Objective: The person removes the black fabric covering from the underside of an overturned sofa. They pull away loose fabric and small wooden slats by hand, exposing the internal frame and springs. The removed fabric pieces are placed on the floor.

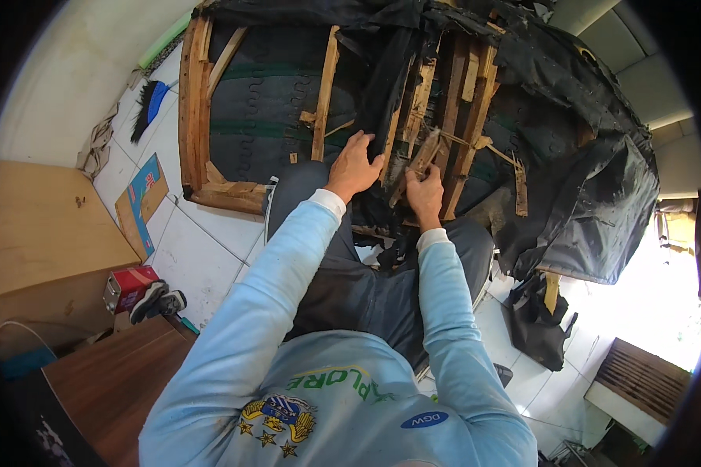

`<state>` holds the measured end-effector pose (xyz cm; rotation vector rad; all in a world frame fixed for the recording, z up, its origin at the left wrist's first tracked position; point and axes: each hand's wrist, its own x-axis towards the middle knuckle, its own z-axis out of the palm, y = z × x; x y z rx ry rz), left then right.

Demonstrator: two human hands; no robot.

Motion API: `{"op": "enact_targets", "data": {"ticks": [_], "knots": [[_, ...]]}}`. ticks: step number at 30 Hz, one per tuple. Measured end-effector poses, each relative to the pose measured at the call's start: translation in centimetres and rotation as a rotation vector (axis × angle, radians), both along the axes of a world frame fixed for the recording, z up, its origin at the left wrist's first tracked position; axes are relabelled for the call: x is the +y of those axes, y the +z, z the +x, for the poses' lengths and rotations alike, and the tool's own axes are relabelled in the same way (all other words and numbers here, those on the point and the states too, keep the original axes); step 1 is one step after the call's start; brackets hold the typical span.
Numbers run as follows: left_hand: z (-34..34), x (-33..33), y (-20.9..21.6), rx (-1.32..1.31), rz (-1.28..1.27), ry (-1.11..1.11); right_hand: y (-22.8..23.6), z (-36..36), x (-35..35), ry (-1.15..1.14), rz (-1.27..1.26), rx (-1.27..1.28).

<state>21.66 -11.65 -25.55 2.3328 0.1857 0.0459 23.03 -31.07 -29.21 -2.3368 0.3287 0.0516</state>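
Observation:
Before me lies an upturned sofa, its wooden frame (197,109) bare and zigzag springs (253,97) showing against dark backing. My right hand (424,194) grips a short, splintered piece of wood (423,158) among the broken middle slats. Slightly apart from it, my left hand (354,165) rests by the torn black lining (387,93) and a narrow slat, thumb and fingers apart, nothing seen held. Right of my right hand stands a long wooden slat (471,132). A loose splintered strip (520,183) hangs further right.
Torn black lining (580,210) drapes over the sofa's right side. Left on the tiles are a blue-and-black broom head (152,105) and a piece of printed cardboard (144,198). A red box (125,288) stands near a brown board (121,389). Black scrap (541,327) lies right.

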Motion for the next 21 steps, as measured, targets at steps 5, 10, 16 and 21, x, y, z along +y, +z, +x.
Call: {"op": "enact_targets", "data": {"ticks": [5, 10, 16, 21], "knots": [[0.0, 0.7, -0.5, -0.009, -0.028, -0.016, 0.8, -0.4, 0.0, -0.038, 0.013, 0.082], [0.0, 0.2, 0.4, 0.016, -0.028, -0.039, -0.4, -0.3, -0.9, -0.095, 0.017, 0.090], [-1.3, -1.3, 1.8, -0.069, 0.132, -0.037, 0.5, -2.0, -1.9, 0.050, 0.195, -0.052], [-4.9, -3.9, 4.0, -0.217, 0.549, -0.244, 1.9, -5.9, -4.6, 0.137, -0.018, -0.147]]}}
